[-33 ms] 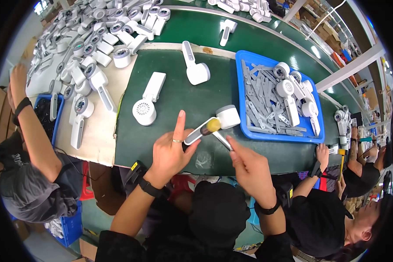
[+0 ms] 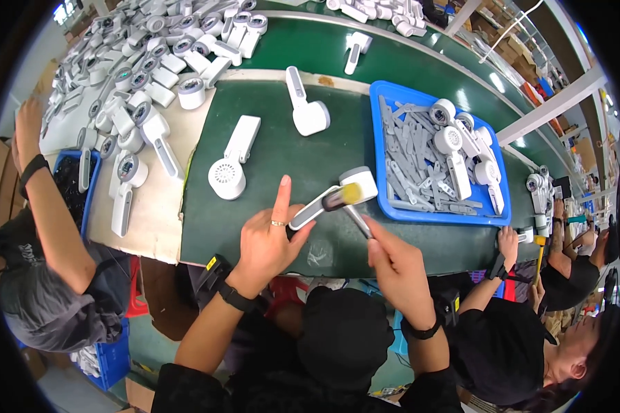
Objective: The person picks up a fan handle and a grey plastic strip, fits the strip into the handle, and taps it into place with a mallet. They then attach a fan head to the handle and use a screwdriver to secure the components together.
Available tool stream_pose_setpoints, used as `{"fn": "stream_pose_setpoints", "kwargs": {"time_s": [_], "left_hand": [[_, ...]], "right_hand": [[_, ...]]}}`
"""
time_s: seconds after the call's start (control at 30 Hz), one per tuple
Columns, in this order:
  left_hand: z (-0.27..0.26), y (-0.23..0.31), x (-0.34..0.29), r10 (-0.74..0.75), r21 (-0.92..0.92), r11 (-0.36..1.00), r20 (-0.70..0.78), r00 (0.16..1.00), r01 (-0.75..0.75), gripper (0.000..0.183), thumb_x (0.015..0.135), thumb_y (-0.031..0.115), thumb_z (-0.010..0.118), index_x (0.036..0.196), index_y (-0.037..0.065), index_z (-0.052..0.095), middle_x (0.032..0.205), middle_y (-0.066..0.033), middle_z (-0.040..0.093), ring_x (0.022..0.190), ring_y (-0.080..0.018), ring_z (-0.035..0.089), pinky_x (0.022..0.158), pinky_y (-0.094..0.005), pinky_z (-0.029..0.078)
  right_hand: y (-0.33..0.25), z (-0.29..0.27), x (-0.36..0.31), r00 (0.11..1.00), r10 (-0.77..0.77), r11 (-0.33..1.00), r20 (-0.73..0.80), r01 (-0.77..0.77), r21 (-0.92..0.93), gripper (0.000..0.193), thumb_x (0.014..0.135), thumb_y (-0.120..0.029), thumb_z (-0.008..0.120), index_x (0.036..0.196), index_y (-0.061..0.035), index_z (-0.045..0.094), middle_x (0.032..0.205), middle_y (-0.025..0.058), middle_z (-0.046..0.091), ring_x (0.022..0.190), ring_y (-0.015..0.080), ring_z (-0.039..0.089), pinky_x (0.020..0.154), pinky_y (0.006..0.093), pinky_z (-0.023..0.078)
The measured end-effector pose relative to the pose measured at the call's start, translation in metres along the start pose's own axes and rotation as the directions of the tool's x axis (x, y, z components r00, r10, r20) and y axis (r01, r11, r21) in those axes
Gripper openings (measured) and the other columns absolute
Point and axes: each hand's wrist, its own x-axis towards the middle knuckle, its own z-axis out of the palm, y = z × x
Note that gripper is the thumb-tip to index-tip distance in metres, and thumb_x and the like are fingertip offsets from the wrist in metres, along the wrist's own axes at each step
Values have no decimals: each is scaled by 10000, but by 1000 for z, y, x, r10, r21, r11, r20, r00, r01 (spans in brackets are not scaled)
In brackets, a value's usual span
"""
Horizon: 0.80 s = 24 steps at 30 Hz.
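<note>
My left hand (image 2: pixel 269 241) holds the handle end of a white handheld fan (image 2: pixel 359 182) between thumb and fingers, its index finger stretched out. The fan lies tilted over the green bench, round head to the right and grey strip along the handle facing up. In my right hand (image 2: pixel 397 270) is a small mallet (image 2: pixel 352 193), gripped by its thin metal handle. Its blurred head, yellow at one end and dark at the other, is over the fan where handle meets round head; contact is hard to tell. Another white fan (image 2: pixel 228 177) lies left of my hands, and a third fan (image 2: pixel 311 117) farther back.
A blue tray (image 2: pixel 377 172) at the right holds grey strips and several fans. A large pile of fans (image 2: pixel 151 69) covers the far left. Beside it is a blue bin (image 2: pixel 93 180) of dark parts. Co-workers' arms reach in at left (image 2: pixel 55 213) and right (image 2: pixel 492 279).
The mallet head has moved slightly right and up along the fan, toward its round head. The fan has shifted slightly left. My left hand is nearly unmoved.
</note>
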Motion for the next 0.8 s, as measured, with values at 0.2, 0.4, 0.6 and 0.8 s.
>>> {"fn": "stream_pose_setpoints", "kwargs": {"time_s": [0.2, 0.4, 0.6, 0.8], "left_hand": [[-4, 0, 2, 18, 28, 999, 38, 999, -19, 839, 786, 86, 854, 1525, 12, 463, 902, -36, 754, 664, -238, 664, 651, -356, 547], [-17, 18, 18, -108, 81, 992, 158, 982, 96, 404, 836, 171, 835, 1201, 38, 727, 820, -145, 727, 702, -321, 683, 662, -402, 544], [-27, 19, 55, -508, 99, 841, 484, 712, 533, 378, 916, 191, 763, 1255, 27, 723, 955, -212, 759, 755, -286, 713, 731, -343, 563], [-23, 5, 51, -543, 23, 779, 523, 657, 626, 415, 936, 154, 748, 1336, 60, 692, 950, -202, 752, 803, -171, 711, 769, -302, 556]], "right_hand": [[46, -10, -17, 931, 326, 708, 163, -355, 610, 318, 1094, -191, 554, 1354, -11, 581, 708, -21, 540, 594, 57, 518, 521, 232, 400], [71, -4, -21, 928, 267, 655, 261, -373, 657, 229, 1079, -177, 576, 1236, -12, 601, 660, -26, 499, 523, 62, 483, 499, 244, 401], [67, -8, -21, 914, 305, 760, 266, -402, 510, 210, 1066, -180, 603, 1190, -16, 646, 685, -36, 522, 554, 49, 525, 509, 239, 418], [67, -9, -22, 937, 263, 786, 231, -347, 513, 229, 1052, -190, 628, 1216, -32, 655, 694, -37, 532, 574, 38, 525, 523, 229, 412]]}}
